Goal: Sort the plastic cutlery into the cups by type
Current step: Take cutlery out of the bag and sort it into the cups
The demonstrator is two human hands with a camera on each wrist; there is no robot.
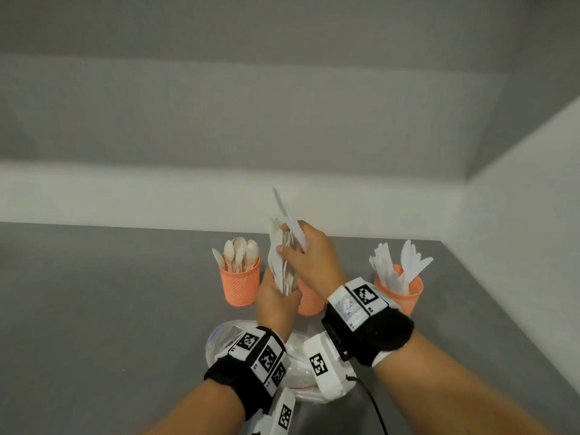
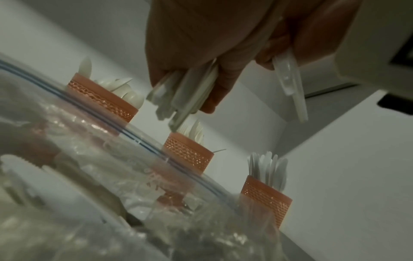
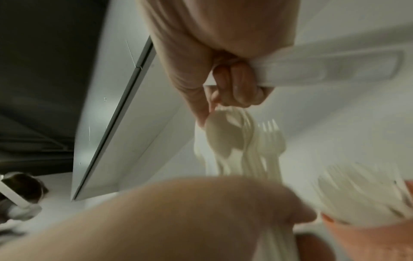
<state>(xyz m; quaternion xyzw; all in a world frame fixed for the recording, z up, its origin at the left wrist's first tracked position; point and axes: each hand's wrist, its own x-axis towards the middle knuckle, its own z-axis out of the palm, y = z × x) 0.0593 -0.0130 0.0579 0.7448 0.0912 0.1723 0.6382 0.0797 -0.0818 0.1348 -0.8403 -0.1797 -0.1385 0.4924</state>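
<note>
Three orange mesh cups stand in a row: the spoon cup (image 1: 240, 287) on the left, the fork cup (image 1: 310, 304) half hidden behind my hands, and the knife cup (image 1: 398, 287) on the right. My left hand (image 1: 276, 304) grips a bundle of mixed white cutlery (image 1: 279, 262) upright by the handles, above the fork cup. My right hand (image 1: 309, 255) holds a white knife (image 1: 290, 218) in its curled fingers, blade pointing up, while its thumb and forefinger touch the top of the bundle. In the right wrist view the knife handle (image 3: 335, 70) sticks out of the fist above spoon and fork heads (image 3: 234, 141).
A clear zip bag (image 1: 238, 334) with more white cutlery lies on the grey table (image 1: 110, 309) just below my wrists. A white wall runs behind the cups and along the table's right edge. In the left wrist view the bag (image 2: 89, 176) fills the foreground.
</note>
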